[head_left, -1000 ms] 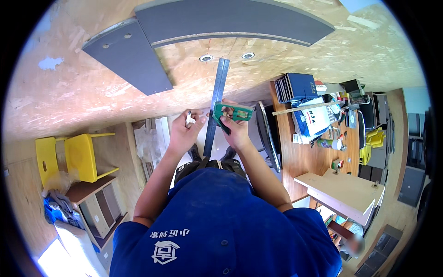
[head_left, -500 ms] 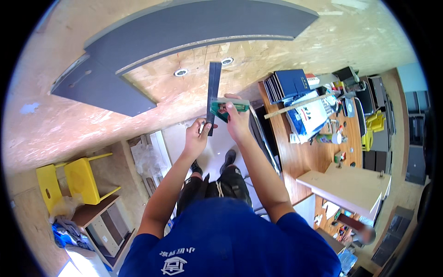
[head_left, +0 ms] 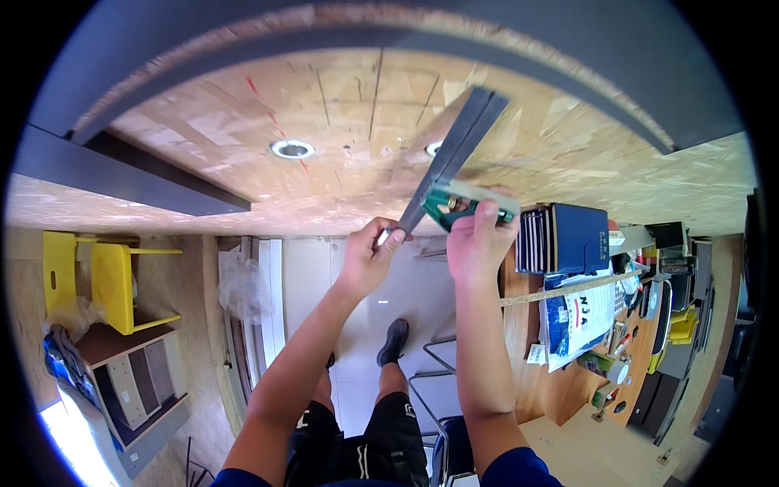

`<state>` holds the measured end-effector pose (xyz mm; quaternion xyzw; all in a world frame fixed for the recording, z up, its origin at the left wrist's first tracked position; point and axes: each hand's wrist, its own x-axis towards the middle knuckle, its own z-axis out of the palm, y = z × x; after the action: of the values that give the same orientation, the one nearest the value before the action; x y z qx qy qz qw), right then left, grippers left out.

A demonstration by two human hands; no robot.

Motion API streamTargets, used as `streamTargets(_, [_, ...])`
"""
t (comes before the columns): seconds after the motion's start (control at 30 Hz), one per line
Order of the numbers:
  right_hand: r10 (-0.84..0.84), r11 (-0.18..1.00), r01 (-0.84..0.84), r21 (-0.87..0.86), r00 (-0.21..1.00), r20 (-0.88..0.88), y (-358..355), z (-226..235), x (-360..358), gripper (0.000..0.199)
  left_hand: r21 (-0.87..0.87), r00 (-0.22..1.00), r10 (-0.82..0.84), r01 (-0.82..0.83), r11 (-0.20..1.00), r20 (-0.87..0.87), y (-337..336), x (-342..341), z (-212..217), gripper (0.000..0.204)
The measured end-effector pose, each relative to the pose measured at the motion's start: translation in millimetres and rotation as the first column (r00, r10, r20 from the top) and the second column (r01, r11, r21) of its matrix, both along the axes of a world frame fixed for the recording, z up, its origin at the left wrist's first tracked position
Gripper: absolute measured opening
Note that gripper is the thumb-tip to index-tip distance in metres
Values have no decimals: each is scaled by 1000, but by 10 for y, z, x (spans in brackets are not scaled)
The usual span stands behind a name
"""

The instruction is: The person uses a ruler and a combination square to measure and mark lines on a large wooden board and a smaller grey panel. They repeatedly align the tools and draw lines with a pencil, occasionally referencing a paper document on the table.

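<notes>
My right hand (head_left: 483, 243) is closed on the green head (head_left: 441, 213) of a combination square. Its long dark ruler blade (head_left: 461, 146) slants up to the right in front of the wood-chip board wall. The blade's lower end lies in the closed fingers of my left hand (head_left: 367, 258). A short white, pen-like stick (head_left: 384, 236) also pokes out of that hand. Above both hands is a dark grey panel (head_left: 268, 77) with a raw, arched cut edge. Whether the blade touches the wall, I cannot tell.
Drawn lines and round white-rimmed holes (head_left: 292, 149) mark the board wall. At right, a wooden desk (head_left: 519, 341) carries blue folders (head_left: 578, 237), a white-and-blue bag (head_left: 580, 325) and a wood strip. A metal-framed chair (head_left: 430, 398) stands beside my legs. Yellow stools (head_left: 112, 288) are at left.
My view has tipped up and come closer to the wall and grey panel. Both hands have shifted with the square, whose blade has gone from nearly upright to leaning right.
</notes>
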<state>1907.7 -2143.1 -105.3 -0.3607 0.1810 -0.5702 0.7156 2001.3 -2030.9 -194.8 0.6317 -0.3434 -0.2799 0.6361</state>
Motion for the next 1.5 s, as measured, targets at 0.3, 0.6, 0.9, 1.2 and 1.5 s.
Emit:
streamTargets(0.3, [-128,974,71,-213,956,-265,-209,134,115,33,75,997,73,-70,995,-38,-263,88,-95,27])
streamTargets(0.6, [-239,945,103,-309,863,-444,-319,191,84,44,-25,992,103,-105,994,-79,-513,78,-171,29])
streamTargets(0.9, [-228,957,113,-266,861,-454,-288,183,115,42,-3,970,185,-188,982,-160,-458,34,-160,28])
streamTargets(1.2, [-202,964,106,-245,889,-410,-275,170,132,40,-74,970,165,-180,981,-180,-487,93,-216,25])
streamTargets(1.5, [-208,962,107,-250,881,-426,-287,162,122,40,-59,978,169,-177,982,-121,-485,98,-231,26])
